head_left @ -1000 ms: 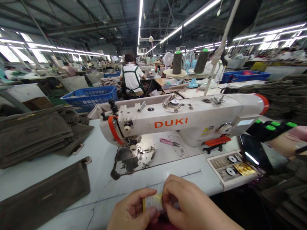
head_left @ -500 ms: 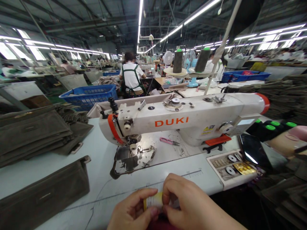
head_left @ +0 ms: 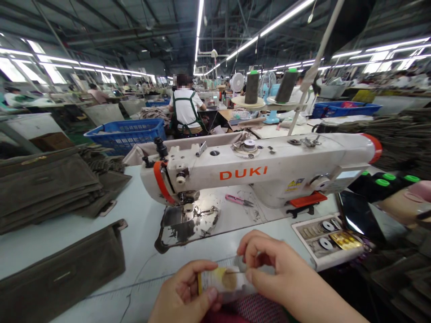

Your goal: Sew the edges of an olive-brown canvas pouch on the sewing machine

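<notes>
In front of the table edge, my left hand [head_left: 188,291] grips the left end of a small yellow-and-white packet [head_left: 215,279] between thumb and fingers. The packet has printing and a round tan patch. At its right end, a pale, partly clear part meets my right hand [head_left: 266,264], whose thumb and fingers are pinched on it. My fingers cover some of the packet, so its contents cannot be made out. Beyond both hands stands a white sewing machine [head_left: 208,172], its presser foot area [head_left: 188,213] bare metal. Pink thread snips [head_left: 239,200] lie on the machine bed.
Dark folded fabric pieces [head_left: 63,273] lie at left, beside a stack [head_left: 43,188]. A small tray [head_left: 328,237] with bobbins and a gold packet is at right, next to a phone-like dark screen [head_left: 362,215]. A blue basket [head_left: 126,134] and a co-worker [head_left: 186,107] are behind the machine.
My right hand has moved right and slightly up, away from my left, so more of the packet and its pale right part show. The view has shifted slightly.
</notes>
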